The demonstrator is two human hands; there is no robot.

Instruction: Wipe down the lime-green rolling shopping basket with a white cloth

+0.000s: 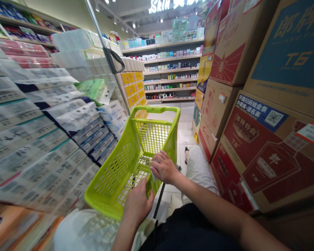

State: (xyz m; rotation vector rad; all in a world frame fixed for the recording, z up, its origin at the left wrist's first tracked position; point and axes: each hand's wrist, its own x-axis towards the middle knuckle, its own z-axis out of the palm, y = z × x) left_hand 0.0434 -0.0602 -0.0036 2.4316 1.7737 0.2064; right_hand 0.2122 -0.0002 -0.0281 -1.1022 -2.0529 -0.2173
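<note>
A lime-green plastic shopping basket [115, 174] tilts in front of me in a shop aisle, and I see nothing inside it. My left hand [138, 202] grips its near rim with fingers curled over the edge. My right hand [162, 168] is closed at the basket's right wall, fingers wrapped round a small pale thing that I cannot make out. A black rod [159, 200] runs down below the basket between my hands.
Stacked packs of tissue and paper rolls [42, 139] fill the left side. Large red and brown cartons [251, 139] are piled on the right. The tiled aisle [184, 129] runs ahead to shelves of bottles [170, 69]. A white bag [89, 230] lies near my lap.
</note>
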